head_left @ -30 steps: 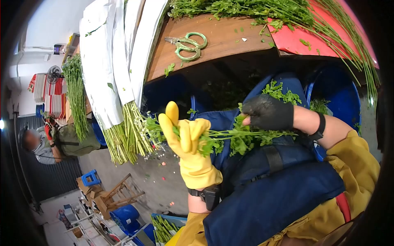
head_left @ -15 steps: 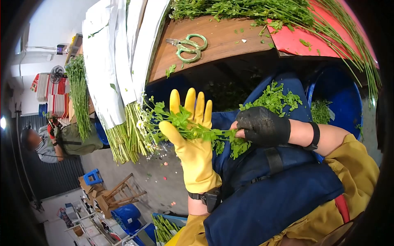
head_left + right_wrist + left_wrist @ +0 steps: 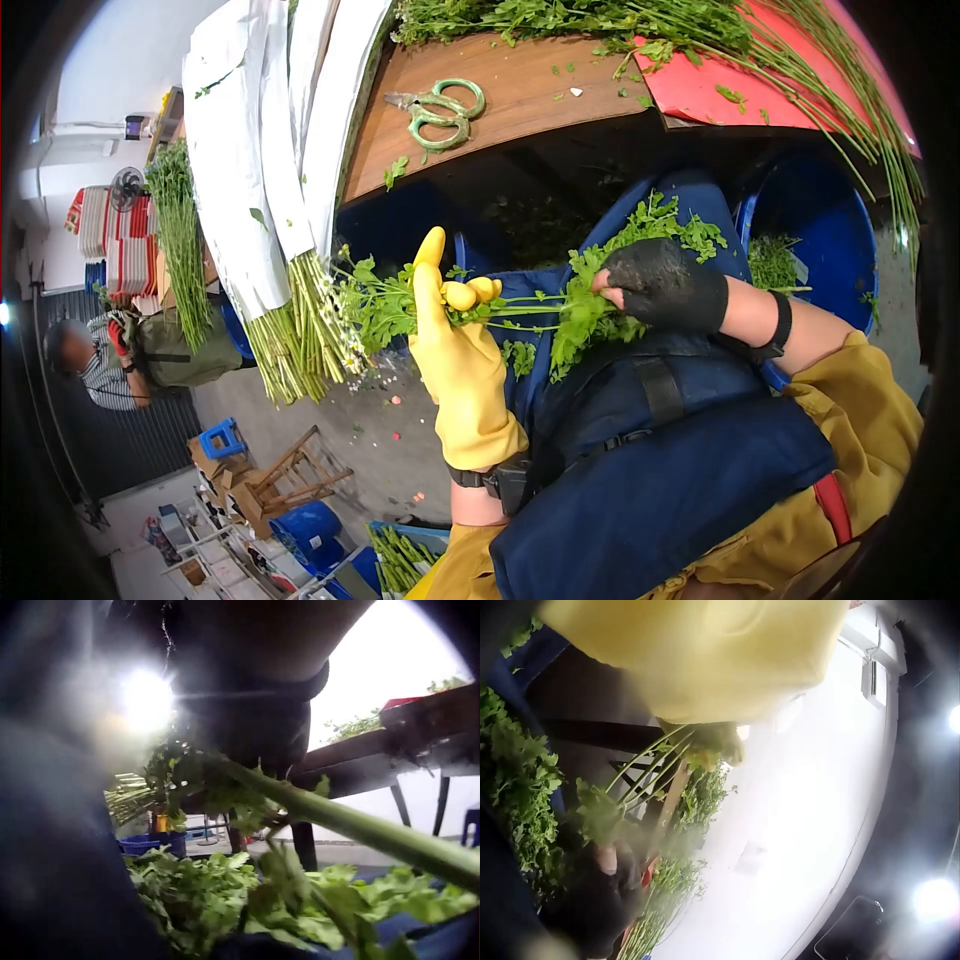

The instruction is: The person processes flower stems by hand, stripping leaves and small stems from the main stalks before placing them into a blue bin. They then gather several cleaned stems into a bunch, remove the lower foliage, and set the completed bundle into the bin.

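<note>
My left hand [image 3: 460, 365], in a yellow rubber glove, curls its fingers round a few leafy flower stems [image 3: 525, 310], with one digit sticking straight up. Their leafy tops, with small white flowers, point left past the glove. At the other side my right hand [image 3: 665, 287], in a black fingerless glove, pinches green leaves [image 3: 580, 325] along these stems. Close to the right wrist camera, a thick green stem [image 3: 360, 825] runs past the dark glove. Loose stripped leaves [image 3: 655, 215] lie on the dark blue apron [image 3: 650, 470] under the hands.
Green-handled scissors [image 3: 440, 115] lie on the wooden table [image 3: 530, 75] ahead. White-wrapped stem bunches [image 3: 235, 150] overhang its left side; loose greenery [image 3: 600, 20] lies along the back. A blue bin [image 3: 835, 215] stands at right. Another person [image 3: 115, 355] is at far left.
The left fingers spread wide half a second ago, stems across the palm, then curled round them again. My right hand moved in toward the left, then back out to the right along the stems.
</note>
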A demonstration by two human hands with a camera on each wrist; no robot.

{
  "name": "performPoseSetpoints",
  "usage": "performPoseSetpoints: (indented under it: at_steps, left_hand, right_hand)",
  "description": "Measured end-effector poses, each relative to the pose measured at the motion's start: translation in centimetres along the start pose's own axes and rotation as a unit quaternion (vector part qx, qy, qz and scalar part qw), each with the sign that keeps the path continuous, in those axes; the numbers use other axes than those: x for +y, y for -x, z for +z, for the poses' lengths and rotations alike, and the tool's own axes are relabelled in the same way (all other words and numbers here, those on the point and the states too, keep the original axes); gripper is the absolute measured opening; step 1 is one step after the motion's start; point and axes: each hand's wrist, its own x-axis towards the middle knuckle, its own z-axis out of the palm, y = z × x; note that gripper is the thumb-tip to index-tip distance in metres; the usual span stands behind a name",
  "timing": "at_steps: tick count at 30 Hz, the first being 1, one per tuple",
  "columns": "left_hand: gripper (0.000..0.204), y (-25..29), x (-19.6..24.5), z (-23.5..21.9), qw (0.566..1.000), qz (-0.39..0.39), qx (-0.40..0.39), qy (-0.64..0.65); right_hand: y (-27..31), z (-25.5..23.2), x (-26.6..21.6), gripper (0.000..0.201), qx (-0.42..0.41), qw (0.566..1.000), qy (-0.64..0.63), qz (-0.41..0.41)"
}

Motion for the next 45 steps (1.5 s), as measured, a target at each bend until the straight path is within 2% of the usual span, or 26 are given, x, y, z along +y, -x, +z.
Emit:
performPoseSetpoints:
  at_steps: [1, 2, 5, 8, 11, 12, 15, 17, 18, 21, 22, 25, 28, 30, 32, 34, 37, 39, 41, 42, 44, 45]
  left_hand:
    - [0.044, 0.0, -0.1, 0.0, 1.000, 0.002, 0.001, -0.004]
    - [0.044, 0.0, -0.3, 0.0, 1.000, 0.003, 0.002, -0.009]
    - [0.044, 0.0, -0.4, -0.1, 1.000, -0.001, 0.003, -0.013]
    - [0.042, 0.2, -0.6, 0.2, 0.997, 0.019, -0.016, -0.071]
    - [0.041, 0.6, -1.2, 0.4, 0.981, 0.075, -0.037, -0.177]
    - [0.041, 0.5, -1.2, 0.2, 0.984, 0.069, -0.032, -0.162]
    - [0.039, -0.3, -0.5, -0.4, 0.998, -0.036, 0.031, 0.028]
    - [0.039, -1.0, -0.1, -1.1, 0.973, -0.110, 0.090, 0.181]
    - [0.039, -1.2, -0.2, -1.4, 0.972, -0.117, 0.095, 0.181]
    - [0.038, -1.0, -0.4, -1.0, 0.981, -0.112, 0.081, 0.137]
    - [0.038, -0.8, -0.4, -0.7, 0.985, -0.106, 0.070, 0.115]
    - [0.037, -0.4, -0.1, 0.3, 0.989, -0.102, 0.055, 0.088]
    - [0.037, 0.0, -0.3, 0.5, 0.998, -0.053, 0.022, -0.005]
    - [0.038, 0.3, -0.9, 0.2, 0.993, 0.015, -0.002, -0.114]
    - [0.039, 0.1, -1.2, -0.2, 0.998, 0.005, 0.008, -0.058]
    - [0.040, -1.1, -0.8, -1.2, 0.977, -0.097, 0.054, 0.180]
    - [0.043, -1.7, -0.7, -2.2, 0.968, -0.116, 0.101, 0.196]
    - [0.043, -1.4, -0.7, -2.1, 0.968, -0.119, 0.091, 0.203]
    - [0.042, -1.2, -0.7, -1.4, 0.975, -0.108, 0.068, 0.182]
    - [0.042, -0.8, -0.6, -0.5, 0.981, -0.096, 0.052, 0.158]
    - [0.043, -0.1, -0.1, 0.9, 0.993, -0.057, 0.027, 0.104]
    - [0.045, 0.3, 0.2, 1.3, 0.997, -0.032, 0.019, 0.074]
  right_hand:
    - [0.4, -0.2, 0.4, 0.017, -0.013, 1.000, 0.016, -0.005]
    - [0.7, -0.6, 0.7, 0.027, -0.023, 0.999, 0.026, -0.018]
    - [-0.2, -0.9, -0.1, 0.041, 0.021, 0.985, 0.094, -0.145]
    - [-1.6, -1.0, -3.6, 0.050, -0.007, 0.977, 0.148, -0.152]
    - [-2.3, 1.4, -2.3, 0.040, 0.040, 0.962, 0.167, -0.213]
    - [-2.1, 1.3, -2.1, 0.022, 0.025, 0.949, 0.190, -0.249]
    - [-1.4, -0.7, -2.5, 0.008, -0.112, 0.948, 0.208, -0.212]
    - [0.4, -2.1, -1.9, 0.007, -0.158, 0.953, 0.194, -0.169]
    - [1.2, -2.6, -1.5, 0.006, -0.182, 0.954, 0.187, -0.146]
    - [2.3, -3.3, -0.6, 0.010, -0.158, 0.966, 0.179, -0.098]
    - [1.8, -2.9, -1.0, 0.014, -0.071, 0.972, 0.188, -0.121]
    - [-0.4, -1.4, -1.9, 0.014, -0.016, 0.979, 0.161, -0.124]
    - [-2.1, 0.3, -3.7, 0.032, -0.034, 0.955, 0.241, -0.169]
    - [-2.6, 0.7, -3.4, 0.034, -0.051, 0.953, 0.246, -0.167]
    - [-2.7, 0.0, -3.0, 0.036, -0.098, 0.955, 0.236, -0.151]
    - [-1.5, -2.5, -2.4, 0.039, -0.169, 0.955, 0.210, -0.121]
    - [1.8, -3.8, 1.3, 0.023, -0.116, 0.974, 0.191, -0.029]
    - [2.3, -3.5, 1.2, 0.027, 0.040, 0.979, 0.190, -0.064]
    - [1.8, -2.1, -0.3, 0.029, 0.140, 0.973, 0.159, -0.093]
    - [0.7, -0.4, -1.2, 0.029, 0.160, 0.973, 0.130, -0.106]
    - [-0.4, 2.0, -1.6, 0.029, 0.132, 0.980, 0.120, -0.089]
    - [-0.7, 3.2, -1.3, 0.028, 0.082, 0.985, 0.136, -0.059]
